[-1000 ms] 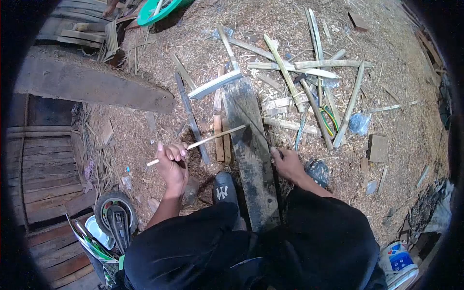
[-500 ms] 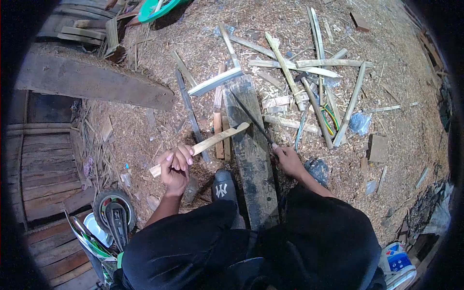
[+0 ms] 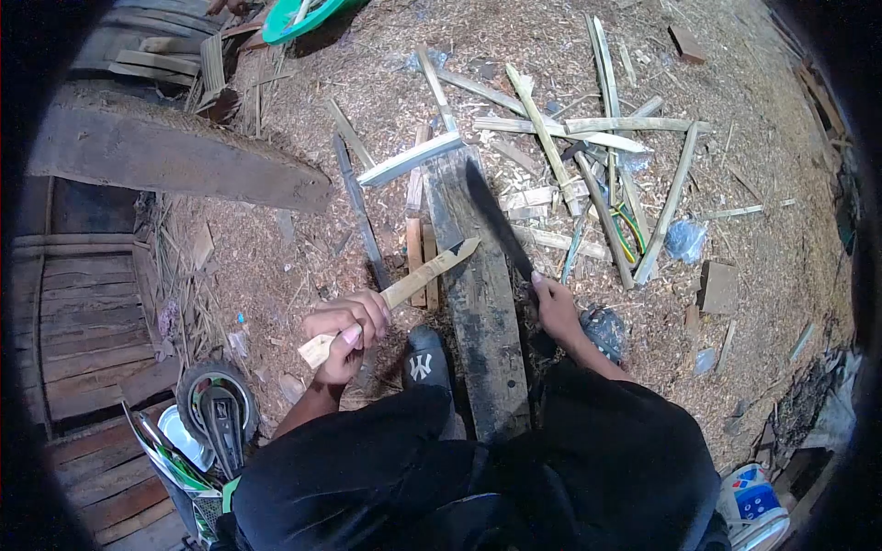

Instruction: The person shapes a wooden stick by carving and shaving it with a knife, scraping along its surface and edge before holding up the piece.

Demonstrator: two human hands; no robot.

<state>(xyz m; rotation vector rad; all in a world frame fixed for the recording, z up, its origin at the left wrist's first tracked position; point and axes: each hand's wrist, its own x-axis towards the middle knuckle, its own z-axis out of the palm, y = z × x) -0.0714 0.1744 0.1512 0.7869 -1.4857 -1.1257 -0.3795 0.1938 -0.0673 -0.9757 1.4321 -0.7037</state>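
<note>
My left hand [image 3: 347, 332] is closed around a pale flat wooden strip [image 3: 424, 279], which has dark marks near its pointed far end. That end lies over a dark, worn wooden beam [image 3: 482, 340] running between my feet. On the right of the beam, my right hand [image 3: 553, 308] grips a long dark blade [image 3: 496, 219]; its handle is mostly hidden by the fingers. The blade slants up and left above the beam, apart from the strip. Across the beam's far end rests a whitish split stick [image 3: 409, 159].
Split sticks [image 3: 599, 136] lie crossed on the shaving-covered ground at the upper right, near a blue plastic scrap [image 3: 684, 239]. A thick timber [image 3: 184, 151] juts in from the left. A green basin [image 3: 299, 20] is at the top, a wheel [image 3: 217, 404] lower left.
The strip has turned in my left hand, from narrow edge to broad face, and the left fingers have shifted round it. The blade has rolled so its broad side shows.
</note>
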